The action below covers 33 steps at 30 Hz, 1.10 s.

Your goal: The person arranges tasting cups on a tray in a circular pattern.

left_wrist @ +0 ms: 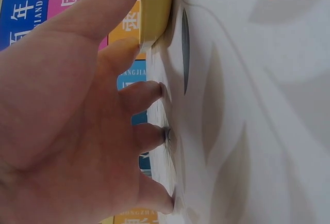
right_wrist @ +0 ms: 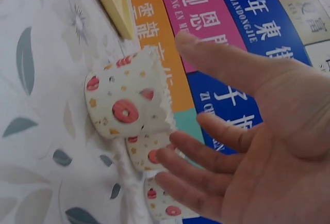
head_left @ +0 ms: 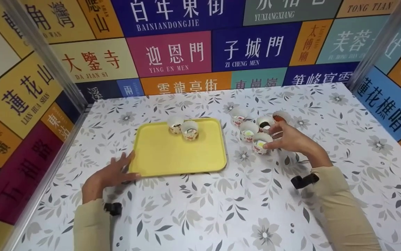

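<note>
My left hand (head_left: 111, 172) rests at the near left corner of a yellow tray (head_left: 172, 157), thumb and index finger against its edge and the other fingers spread down to the tabletop. Two white paper baking cups stand at the tray's back: one cup (head_left: 176, 127) beside a nearer cup (head_left: 190, 135). To the right, my right hand (head_left: 292, 139) hovers with fingers spread around the nearest paper cup (right_wrist: 129, 95), which has a donut print and something yellow and white inside. In the right wrist view, its fingers stand apart from that cup's wall.
Several more printed cups cluster right of the tray: one cup (head_left: 247, 133) with yellow and white contents, one cup (head_left: 265, 124) with something dark, and a reddish-brown one (head_left: 281, 116) partly behind my hand. A leaf-patterned tablecloth (head_left: 193, 205) lies below; lettered panels (head_left: 169, 52) stand behind.
</note>
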Each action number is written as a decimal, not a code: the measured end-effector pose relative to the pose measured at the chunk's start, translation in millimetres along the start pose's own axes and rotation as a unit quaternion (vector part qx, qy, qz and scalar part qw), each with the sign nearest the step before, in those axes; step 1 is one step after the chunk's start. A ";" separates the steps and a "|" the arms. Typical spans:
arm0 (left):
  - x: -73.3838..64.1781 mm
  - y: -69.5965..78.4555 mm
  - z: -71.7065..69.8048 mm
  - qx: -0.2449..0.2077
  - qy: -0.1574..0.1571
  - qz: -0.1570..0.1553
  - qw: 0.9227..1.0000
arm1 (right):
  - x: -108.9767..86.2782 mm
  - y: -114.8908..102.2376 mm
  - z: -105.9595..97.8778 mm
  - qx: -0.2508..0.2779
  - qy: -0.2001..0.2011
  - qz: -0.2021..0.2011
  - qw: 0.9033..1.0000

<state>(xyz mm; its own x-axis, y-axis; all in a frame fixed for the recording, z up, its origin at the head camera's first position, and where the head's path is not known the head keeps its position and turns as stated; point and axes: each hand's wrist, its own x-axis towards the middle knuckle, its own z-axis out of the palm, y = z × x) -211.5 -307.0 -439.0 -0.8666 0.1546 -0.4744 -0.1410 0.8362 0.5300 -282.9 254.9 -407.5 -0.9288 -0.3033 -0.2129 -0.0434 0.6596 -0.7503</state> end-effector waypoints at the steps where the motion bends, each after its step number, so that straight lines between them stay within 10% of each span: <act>1: -0.2 -0.2 0.3 -0.002 0.000 -0.003 1.000 | 0.7 3.2 -0.2 0.005 -0.005 -0.005 1.000; 33: 0.7 0.0 -0.3 0.000 -0.002 -0.009 1.000 | 22.9 48.8 9.1 0.056 -0.032 -0.101 0.993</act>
<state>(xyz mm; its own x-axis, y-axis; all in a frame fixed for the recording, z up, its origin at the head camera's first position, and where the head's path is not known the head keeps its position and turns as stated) -212.2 -307.0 -439.1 -0.8620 0.1412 -0.4868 -0.1570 0.8388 0.5214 -302.9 273.9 -454.7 -0.8797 -0.4674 -0.0880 -0.1820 0.5017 -0.8457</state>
